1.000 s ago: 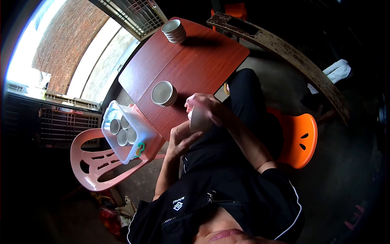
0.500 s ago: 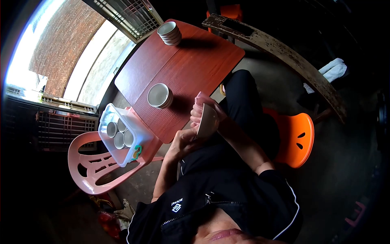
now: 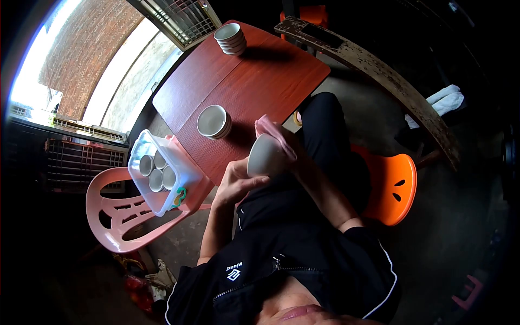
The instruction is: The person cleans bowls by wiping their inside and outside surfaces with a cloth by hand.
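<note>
A pale bowl is held up over my lap, its rounded outside facing the camera. My left hand grips it from the lower left, the thumb along its near edge. My right hand, partly hidden behind the bowl, holds a pink cloth against the bowl's far right side. Nearby on the red table stands a short stack of bowls. Another, taller bowl stack is at the table's far end.
To the left, a clear plastic tub with several cups or small bowls rests on a pink chair. An orange seat is at the right. A worn wooden bench runs along the upper right, by a white cloth.
The bowl has turned so that more of its outside shows. The pink cloth has shifted with my right hand and now shows along the bowl's far edge. The whole view has moved slightly.
</note>
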Demonstrator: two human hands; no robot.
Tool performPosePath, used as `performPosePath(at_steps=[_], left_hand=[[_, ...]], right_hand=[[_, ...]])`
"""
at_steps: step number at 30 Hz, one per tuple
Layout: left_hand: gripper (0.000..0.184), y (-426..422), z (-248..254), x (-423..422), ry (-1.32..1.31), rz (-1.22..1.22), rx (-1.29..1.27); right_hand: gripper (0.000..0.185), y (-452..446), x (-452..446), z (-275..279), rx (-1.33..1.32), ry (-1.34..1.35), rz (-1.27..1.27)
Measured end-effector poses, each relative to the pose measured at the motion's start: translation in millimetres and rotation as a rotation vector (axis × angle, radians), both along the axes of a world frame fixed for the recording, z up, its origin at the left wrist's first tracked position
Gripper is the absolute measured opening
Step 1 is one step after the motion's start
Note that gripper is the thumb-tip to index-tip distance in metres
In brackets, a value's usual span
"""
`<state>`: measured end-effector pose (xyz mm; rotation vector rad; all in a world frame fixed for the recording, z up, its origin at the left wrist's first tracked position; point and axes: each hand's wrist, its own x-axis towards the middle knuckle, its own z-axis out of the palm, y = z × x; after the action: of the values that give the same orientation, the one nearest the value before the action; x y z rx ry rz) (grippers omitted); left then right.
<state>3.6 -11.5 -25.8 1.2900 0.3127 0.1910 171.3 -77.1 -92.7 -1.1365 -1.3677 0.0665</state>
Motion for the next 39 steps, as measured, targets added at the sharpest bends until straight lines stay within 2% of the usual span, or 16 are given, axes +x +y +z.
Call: performPosePath(at_steps=[3,4,5,6,9,11,15,21,23,24,26,29,31,34,36,39], left_hand=[[0.039,-0.9,-9.2,0.4,-0.003,0.090,-0.060],[0.038,-4.9,-9.9,2.1,-0.085,0.141,-0.048],[0.037,-9.1,-5.0,5.4,-0.167,0.191,-0.033],[0.036,-7.8,3.0,0.0,-0.136,0.164,-0.341],[0.047,5.8,-16.4,-8.2,-0.226,0.061,-0.422],[0.053,4.7,-21.4,-4.8,-0.316,0.202,-0.534],[0.053,5.8,-17.4,1.7,-0.306,0.293,-0.561],[0.037,6.0,-17.4,-7.0,-0.200,0.054,-0.387],[0.035,3.9,-15.8,-3.1,-0.232,0.079,-0.416],[0.036,0.2,-12.3,2.2,-0.195,0.119,-0.370],[0.030,-4.2,-20.0,4.7,-0.208,0.151,-0.172],[0.033,-11.4,-35.0,9.1,-0.245,0.177,0.560],[0.036,-16.9,-15.7,14.9,-0.308,0.219,0.573],[0.036,2.4,-5.4,3.5,-0.098,0.009,-0.120],[0.038,9.6,2.7,0.4,-0.107,0.070,-0.427],[0.035,4.6,-13.3,9.3,-0.204,0.154,-0.331]], right_hand=[[0.035,-8.8,5.7,65.1,-0.509,0.355,0.414],[0.032,-4.1,1.6,69.1,-0.333,-0.224,0.348],[0.029,-7.3,-1.4,81.3,-0.341,-0.282,0.359],[0.028,-5.8,1.8,80.9,-0.319,-0.189,0.420],[0.029,0.6,8.0,58.4,-0.144,0.316,0.674],[0.035,2.8,-10.4,31.0,0.094,0.181,0.298],[0.036,-4.8,-60.2,28.1,-0.181,0.436,-0.307],[0.027,0.9,8.0,83.0,-0.565,0.147,0.566],[0.029,6.1,6.5,69.9,-0.549,0.567,0.572],[0.031,3.9,5.1,68.6,-0.492,0.749,0.566],[0.036,29.0,-2.8,-19.7,-0.174,0.511,0.157],[0.022,22.1,-29.8,31.1,-0.134,1.397,0.653],[0.017,26.5,-21.0,-0.1,-0.338,1.104,0.358],[0.018,5.0,-8.7,18.4,-0.313,0.301,0.169],[0.032,0.8,-7.8,13.4,-0.122,0.194,0.169],[0.038,11.7,-25.8,13.7,-0.094,1.017,0.286]])
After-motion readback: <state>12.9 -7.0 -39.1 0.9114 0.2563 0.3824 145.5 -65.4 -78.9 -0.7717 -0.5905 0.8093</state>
